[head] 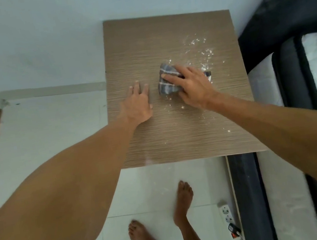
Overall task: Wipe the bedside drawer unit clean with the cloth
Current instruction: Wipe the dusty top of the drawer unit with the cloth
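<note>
— What do the fingers do?

— The fingers [169, 75] of the right hand [191, 86] lie spread and flat on the cloth [166, 86]. They press it down on the top; they are not curled around it. The left hand [137, 104] is released, palm down, fingers straight, and it holds nothing.

— And where is the cloth?

— It is a folded grey cloth with pale stripes. It lies on the top of the drawer unit [176, 133], near the middle, a bit to the right side. The left hand rests just beside it, not touching it.

— Is the top clean?

— No. White specks [203, 51] are scattered on the right part, behind and beside the cloth. A dark bed [290, 71] stands to the right of the unit, and a power strip [226, 213] lies on the white floor tiles [159, 183] near the person's bare feet [183, 200].
</note>
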